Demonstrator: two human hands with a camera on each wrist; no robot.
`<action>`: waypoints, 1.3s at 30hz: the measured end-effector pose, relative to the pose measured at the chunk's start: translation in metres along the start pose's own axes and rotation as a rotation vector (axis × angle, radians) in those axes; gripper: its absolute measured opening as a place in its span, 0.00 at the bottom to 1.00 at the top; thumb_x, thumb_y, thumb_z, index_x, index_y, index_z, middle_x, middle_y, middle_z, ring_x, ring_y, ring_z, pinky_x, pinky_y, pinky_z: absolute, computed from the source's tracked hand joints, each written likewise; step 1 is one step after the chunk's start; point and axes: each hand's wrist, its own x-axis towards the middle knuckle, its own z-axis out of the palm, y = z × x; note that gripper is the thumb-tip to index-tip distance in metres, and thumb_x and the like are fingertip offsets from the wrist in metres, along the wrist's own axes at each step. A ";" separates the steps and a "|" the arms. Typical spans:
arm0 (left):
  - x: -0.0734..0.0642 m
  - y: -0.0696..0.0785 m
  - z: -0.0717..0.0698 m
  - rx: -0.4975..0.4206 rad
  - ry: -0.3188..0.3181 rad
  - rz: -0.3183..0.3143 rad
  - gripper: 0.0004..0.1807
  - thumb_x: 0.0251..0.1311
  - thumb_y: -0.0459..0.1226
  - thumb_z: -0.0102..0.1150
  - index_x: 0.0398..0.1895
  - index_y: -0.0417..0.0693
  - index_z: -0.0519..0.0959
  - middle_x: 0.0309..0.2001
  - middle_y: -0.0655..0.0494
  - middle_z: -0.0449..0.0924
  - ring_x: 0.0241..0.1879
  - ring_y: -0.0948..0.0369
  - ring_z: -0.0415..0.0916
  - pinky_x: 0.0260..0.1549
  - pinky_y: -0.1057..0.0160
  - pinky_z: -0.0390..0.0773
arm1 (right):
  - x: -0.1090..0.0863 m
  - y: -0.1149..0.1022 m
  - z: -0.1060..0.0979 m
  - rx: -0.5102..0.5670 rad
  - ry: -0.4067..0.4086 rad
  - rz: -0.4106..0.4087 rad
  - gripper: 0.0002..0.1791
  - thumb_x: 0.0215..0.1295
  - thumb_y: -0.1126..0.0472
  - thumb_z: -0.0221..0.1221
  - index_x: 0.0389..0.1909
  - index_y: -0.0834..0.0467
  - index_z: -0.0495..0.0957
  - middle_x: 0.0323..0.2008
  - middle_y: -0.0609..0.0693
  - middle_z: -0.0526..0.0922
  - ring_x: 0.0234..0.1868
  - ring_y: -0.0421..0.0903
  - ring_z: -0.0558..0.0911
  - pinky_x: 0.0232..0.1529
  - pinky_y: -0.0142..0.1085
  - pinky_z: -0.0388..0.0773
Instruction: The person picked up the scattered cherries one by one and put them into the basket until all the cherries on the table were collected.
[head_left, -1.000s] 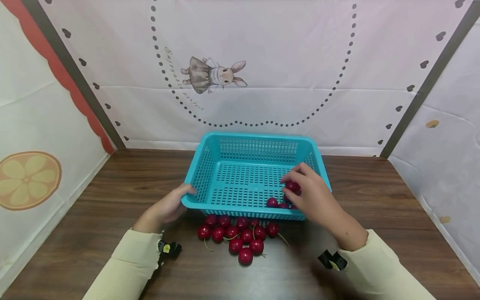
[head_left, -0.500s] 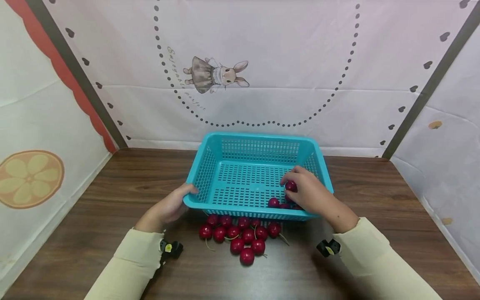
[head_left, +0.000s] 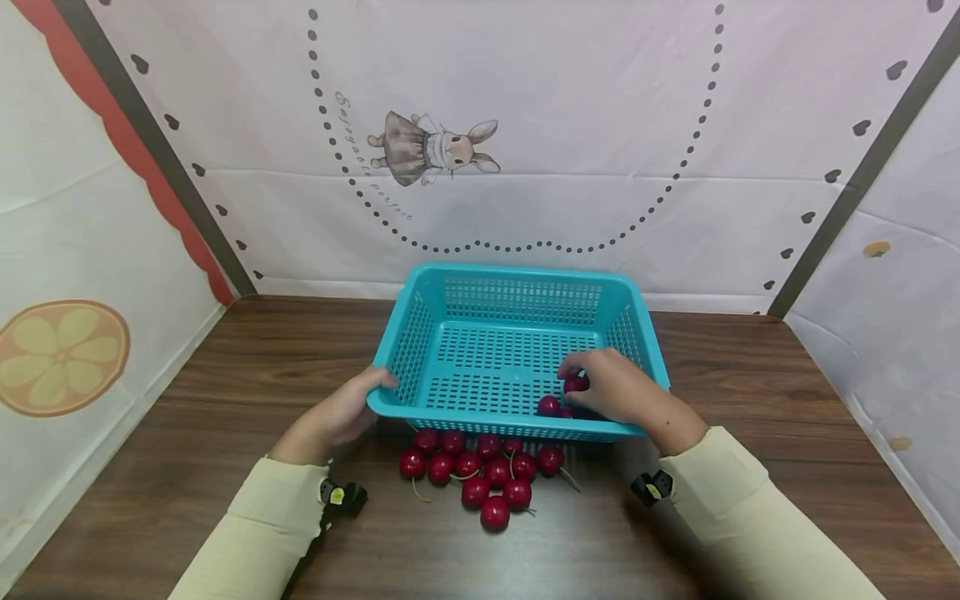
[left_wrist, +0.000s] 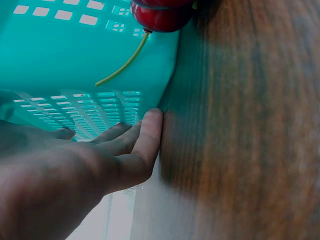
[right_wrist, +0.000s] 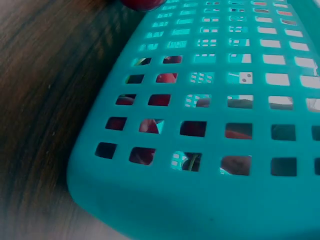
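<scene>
Turquoise rectangular plastic basket [head_left: 517, 271]: left hand [head_left: 341, 415] grips left front corner. Right hand [head_left: 611, 386], lower than moment ago, curls round glossy red spherical cherry [head_left: 574, 384] inside, at right; likely nearly down. Other cherries [head_left: 475, 492] lie just outside.

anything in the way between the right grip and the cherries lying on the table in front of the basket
Yes, the near wall of the blue basket. The right grip is inside, toward the near right corner, while the loose cherries lie on the table outside that wall. Nothing visible covers the pile's near side.
</scene>
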 end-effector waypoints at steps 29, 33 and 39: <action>-0.001 -0.001 0.001 -0.001 0.011 -0.004 0.42 0.65 0.38 0.36 0.79 0.47 0.33 0.75 0.34 0.45 0.73 0.39 0.51 0.74 0.39 0.50 | 0.004 0.000 0.003 -0.059 -0.042 -0.035 0.09 0.60 0.62 0.70 0.41 0.58 0.85 0.38 0.50 0.83 0.39 0.45 0.78 0.44 0.42 0.83; -0.001 -0.001 0.001 0.005 0.014 0.000 0.42 0.64 0.38 0.35 0.79 0.47 0.33 0.74 0.34 0.45 0.73 0.39 0.51 0.73 0.40 0.49 | 0.003 0.000 0.003 -0.081 -0.031 -0.063 0.10 0.59 0.63 0.70 0.41 0.59 0.86 0.39 0.51 0.82 0.40 0.46 0.77 0.44 0.42 0.82; -0.001 -0.001 0.001 0.004 0.014 0.003 0.42 0.64 0.38 0.35 0.80 0.48 0.33 0.75 0.35 0.44 0.73 0.39 0.50 0.74 0.38 0.48 | 0.004 0.001 0.003 -0.069 -0.042 -0.064 0.10 0.59 0.63 0.70 0.42 0.59 0.87 0.39 0.51 0.82 0.40 0.45 0.76 0.44 0.41 0.81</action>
